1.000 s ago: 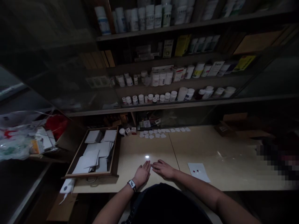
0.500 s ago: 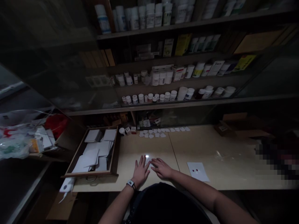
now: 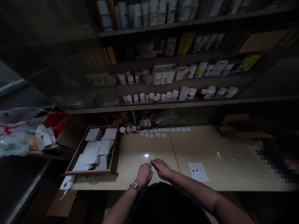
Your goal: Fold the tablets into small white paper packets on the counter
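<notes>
Just in front of my body, my left hand [image 3: 144, 175], with a watch on its wrist, has its fingers curled in at a small piece of white paper [image 3: 149, 161]. My right hand [image 3: 161, 169] meets it from the other side, fingers pressed together with the tips at the paper. Most of the paper is covered by the fingers. To the right, a flat white paper sheet [image 3: 202, 175] lies on the table with two small dark red pills [image 3: 195, 170] on it. Several small folded paper packets [image 3: 151, 135] lie in rows at the back of the table.
A wooden drawer [image 3: 114, 171] holding stacks of white paper sheets [image 3: 90, 155] stands at the left. Behind it are a white jar [image 3: 122, 130] and small boxes [image 3: 134, 129]. Shelves of medicine bottles [image 3: 157, 77] rise behind. An open cardboard box [image 3: 235, 118] sits at the back right.
My left hand has drawn back toward my body, and its spread fingers have curled in. My right hand's fingers have come together, staying at the paper.
</notes>
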